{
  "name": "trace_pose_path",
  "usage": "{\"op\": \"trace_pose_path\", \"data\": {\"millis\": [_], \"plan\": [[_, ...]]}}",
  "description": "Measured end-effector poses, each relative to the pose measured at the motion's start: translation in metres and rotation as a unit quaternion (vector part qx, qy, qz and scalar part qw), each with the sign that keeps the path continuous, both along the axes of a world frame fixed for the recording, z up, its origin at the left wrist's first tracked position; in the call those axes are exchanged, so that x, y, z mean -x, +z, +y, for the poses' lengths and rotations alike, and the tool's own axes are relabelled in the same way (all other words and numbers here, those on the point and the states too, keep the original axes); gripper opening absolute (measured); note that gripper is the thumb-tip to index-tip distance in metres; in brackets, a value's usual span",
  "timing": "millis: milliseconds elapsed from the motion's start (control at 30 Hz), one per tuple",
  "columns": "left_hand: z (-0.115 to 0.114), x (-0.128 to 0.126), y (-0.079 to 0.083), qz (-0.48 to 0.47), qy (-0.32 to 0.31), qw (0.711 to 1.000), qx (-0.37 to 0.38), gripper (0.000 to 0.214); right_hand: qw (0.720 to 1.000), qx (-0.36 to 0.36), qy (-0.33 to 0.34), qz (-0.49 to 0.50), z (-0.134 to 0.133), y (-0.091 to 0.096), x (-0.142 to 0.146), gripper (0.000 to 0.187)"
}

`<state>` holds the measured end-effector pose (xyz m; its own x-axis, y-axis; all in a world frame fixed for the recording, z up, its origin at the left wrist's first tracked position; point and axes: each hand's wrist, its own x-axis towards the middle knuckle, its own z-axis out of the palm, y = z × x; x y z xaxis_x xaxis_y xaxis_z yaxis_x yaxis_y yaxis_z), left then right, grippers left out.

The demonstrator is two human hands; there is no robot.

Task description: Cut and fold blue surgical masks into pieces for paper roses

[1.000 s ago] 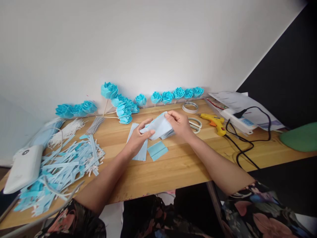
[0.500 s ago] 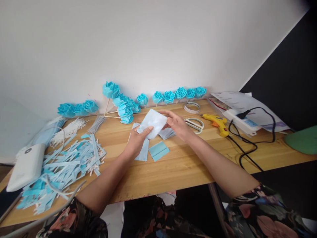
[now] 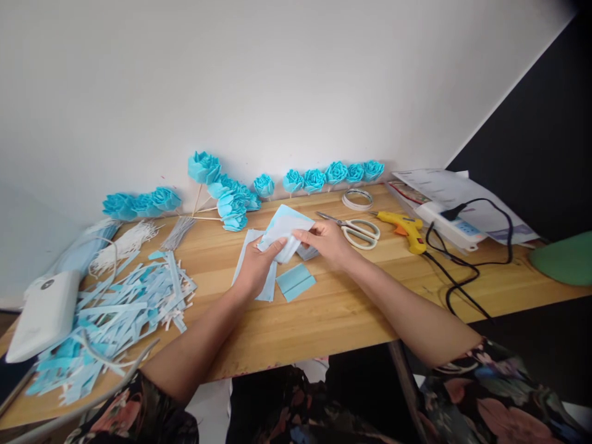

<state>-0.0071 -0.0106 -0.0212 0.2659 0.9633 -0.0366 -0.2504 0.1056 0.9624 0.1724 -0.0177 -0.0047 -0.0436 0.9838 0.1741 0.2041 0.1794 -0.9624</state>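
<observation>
Both hands hold a light-blue and white piece of thin fabric point(image 3: 285, 226) above the middle of the table. My left hand point(image 3: 256, 265) pinches its left side, thumb on top. At the right side my right hand point(image 3: 329, 245) grips it between thumb and fingers, and a white layer is folded over the blue one. Beneath the hands lie pale fabric strips point(image 3: 267, 290), and nearer to me a flat blue fabric piece point(image 3: 296, 282) with a crease. Part of a greyish stack point(image 3: 307, 251) shows under my right hand. Scissors point(image 3: 358, 234) lie just beyond that hand.
Several blue fabric flowers point(image 3: 314, 180) on sticks stand along the wall. Fabric scraps point(image 3: 134, 302), white cords point(image 3: 126, 245), wires point(image 3: 179, 232) and a white power bank point(image 3: 44, 316) lie left. At right are a tape roll point(image 3: 357, 199), yellow glue gun point(image 3: 401, 228) and power strip point(image 3: 451, 227).
My right hand has drawn the right edge of the fabric piece down and inward, folding the white layer over. More of the scissors shows now. The view has shifted slightly.
</observation>
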Motion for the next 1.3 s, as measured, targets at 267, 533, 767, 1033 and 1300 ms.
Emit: {"op": "trace_pose_path", "data": {"millis": [267,533,767,1033,1300], "plan": [[-0.002,0.000,0.002,0.006,-0.001,1.000,0.011,0.034,0.988,0.013,-0.030,0.151,0.009,0.005,-0.010,0.039],[-0.009,-0.005,0.007,0.055,-0.023,0.998,0.013,0.038,0.996,0.029,0.054,0.065,0.002,0.004,-0.004,0.039],[-0.007,-0.003,0.003,0.050,-0.027,0.998,-0.007,0.044,0.998,-0.013,-0.039,0.047,0.006,-0.001,-0.010,0.038],[-0.003,0.000,0.002,0.045,-0.025,0.998,-0.041,0.043,0.992,-0.078,-0.101,0.017,0.005,0.002,-0.017,0.039],[0.002,0.004,0.004,0.046,-0.022,0.997,-0.057,0.043,0.990,-0.077,-0.114,0.034,0.006,-0.001,-0.013,0.039]]}}
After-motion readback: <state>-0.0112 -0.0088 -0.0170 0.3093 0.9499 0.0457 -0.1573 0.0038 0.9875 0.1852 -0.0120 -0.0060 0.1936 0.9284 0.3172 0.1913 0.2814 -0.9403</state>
